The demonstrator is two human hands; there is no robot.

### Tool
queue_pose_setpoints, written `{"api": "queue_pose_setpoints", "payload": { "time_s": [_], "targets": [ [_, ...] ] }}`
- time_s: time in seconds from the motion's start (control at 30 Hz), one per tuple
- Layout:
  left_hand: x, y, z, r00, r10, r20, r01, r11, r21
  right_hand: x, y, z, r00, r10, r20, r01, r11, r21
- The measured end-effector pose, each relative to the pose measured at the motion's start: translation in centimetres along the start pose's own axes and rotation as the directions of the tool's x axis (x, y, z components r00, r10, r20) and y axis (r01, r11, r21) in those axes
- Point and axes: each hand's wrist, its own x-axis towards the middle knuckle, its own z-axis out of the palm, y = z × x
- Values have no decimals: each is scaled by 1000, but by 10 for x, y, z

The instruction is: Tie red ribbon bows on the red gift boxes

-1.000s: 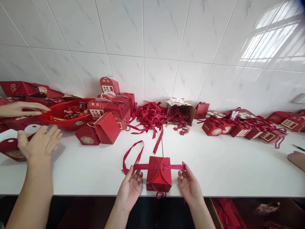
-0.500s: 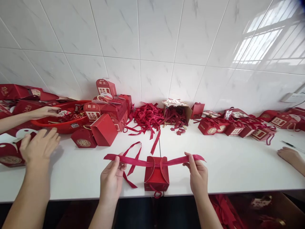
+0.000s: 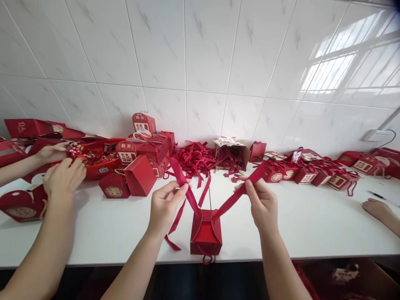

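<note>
I have one crimson satin ribbon (image 3: 233,200) in both hands, taking the heap of cut ribbons (image 3: 195,158) as my mark. The red paper gift box (image 3: 206,237) that it comes up from sits nearer me than the heap and slightly to its right, on the near edge of the white table (image 3: 281,225). The box stands upright, its two rounded flaps at left and right with curved edges facing across the top, and a cord loop (image 3: 207,260) hangs on the side toward me. The ribbon's long axis runs side to side, bent into a V with its low point at the flaps. My left hand (image 3: 165,204), nearer me and left of the heap, is closed in a pinch on one strand, whose free tip points up and leftward; my right hand (image 3: 262,204), nearer me and right of it, pinches the other just as closely, tip up and rightward. Another loose ribbon (image 3: 177,221) trails over the table, nearer me than the heap. Just right of the heap stands an open carton (image 3: 245,154); just left, a stack of gift boxes (image 3: 153,148); farther left, a co-worker's hands (image 3: 64,177) are at a red basin (image 3: 93,171).
</note>
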Motion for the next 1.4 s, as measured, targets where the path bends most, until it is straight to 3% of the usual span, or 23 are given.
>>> {"api": "queue_pose_setpoints", "payload": {
  "time_s": [0.17,0.33,0.53,0.63,0.83,0.93,1.0,1.1,1.17,1.23,1.33,1.4],
  "targets": [
    [5,15,21,984,33,173,-44,997,62,10,-13,22,976,50,214,-98,970,222],
    [5,20,35,973,9,229,-9,1000,-1,11,-23,36,952,96,289,-189,931,312],
    [2,22,42,971,-10,237,13,1000,-7,13,-29,43,927,165,337,-236,955,182],
    [-1,27,44,954,-32,299,25,999,26,13,-32,44,905,184,385,-222,974,55],
    [-5,25,41,922,-104,373,46,986,161,4,-28,39,878,47,477,-91,993,69],
    [-4,22,38,903,-150,403,103,985,135,2,-20,35,883,10,470,-69,992,109],
    [-1,21,36,878,-199,434,182,980,80,4,-15,30,846,-33,532,-21,995,95],
    [5,22,32,852,-282,440,338,940,-52,9,-10,22,742,-174,648,218,976,13],
    [9,23,31,844,-319,431,403,907,-119,12,-9,17,688,-276,671,414,909,-51],
    [9,24,30,835,-325,443,428,891,-153,14,-8,14,662,-357,659,553,826,-109],
    [5,26,30,818,-311,484,430,889,-157,12,-6,16,639,-442,629,665,729,-163],
    [0,26,31,848,-284,448,370,922,-115,10,-5,19,637,-468,613,687,705,-176]
  ]
}}
